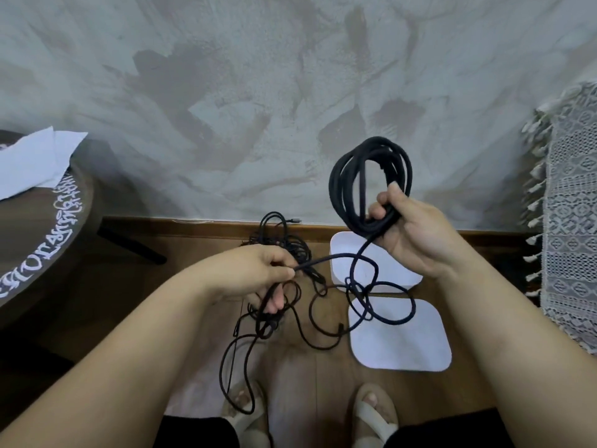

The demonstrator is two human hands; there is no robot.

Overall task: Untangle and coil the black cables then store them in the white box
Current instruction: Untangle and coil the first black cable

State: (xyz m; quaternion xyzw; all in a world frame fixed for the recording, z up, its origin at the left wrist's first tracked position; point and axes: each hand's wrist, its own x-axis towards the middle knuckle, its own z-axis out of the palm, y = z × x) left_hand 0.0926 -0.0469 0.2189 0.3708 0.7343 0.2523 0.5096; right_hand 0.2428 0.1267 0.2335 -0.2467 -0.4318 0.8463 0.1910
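My right hand grips a coil of thick black cable, held up in front of the wall with several loops. The loose tail of that cable runs down and left to my left hand, which pinches it between thumb and fingers. More black cable hangs from the left hand and lies tangled on the wooden floor. A second thin black tangle sits by the skirting board. The white box stands open on the floor below the coil, its white lid flat beside it, nearer to me.
A dark round table with white lettering and white paper stands at the left. A lace cloth with tassels hangs at the right. My sandalled feet are at the bottom. The grey plastered wall fills the background.
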